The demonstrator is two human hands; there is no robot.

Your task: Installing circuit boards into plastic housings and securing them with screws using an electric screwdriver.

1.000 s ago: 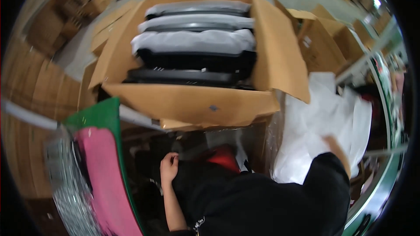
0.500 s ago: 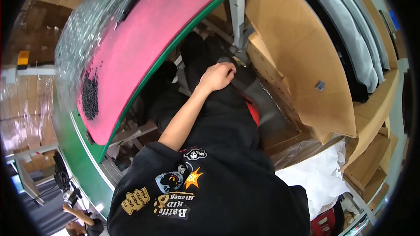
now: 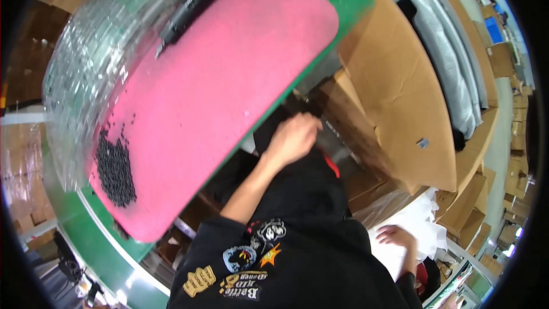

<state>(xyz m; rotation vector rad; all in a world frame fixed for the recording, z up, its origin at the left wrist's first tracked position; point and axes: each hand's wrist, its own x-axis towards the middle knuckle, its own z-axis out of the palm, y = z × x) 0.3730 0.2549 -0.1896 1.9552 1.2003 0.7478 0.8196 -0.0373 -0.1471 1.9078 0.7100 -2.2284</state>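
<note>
My left hand (image 3: pixel 294 137) is over my dark-trousered lap, beside the near edge of a green table (image 3: pixel 354 6). Its fingers are loosely bent and somewhat apart, and I see nothing in them. At the lower right my right hand (image 3: pixel 396 237) is held over crumpled white sheeting (image 3: pixel 423 217). The fingers of that hand are stretched out, with nothing visible in them; whether they touch the sheeting I cannot tell. A pink mat (image 3: pixel 229 74) covers much of the tabletop. On it lie a heap of small black screw-like pieces (image 3: pixel 115 171) and a slim black power tool (image 3: pixel 191 12).
Clear plastic packaging (image 3: pixel 86 74) is piled along the mat's far left side. At the right stands a large open cardboard box (image 3: pixel 409 91) holding several grey-wrapped panels (image 3: pixel 449 68). Its flap reaches close to my left hand. More cartons (image 3: pixel 472 200) stand behind it at the lower right.
My right hand has come into view at the lower right. My left hand has lifted a little from my leg and its fingers have loosened. The view has shifted, showing more of the mat.
</note>
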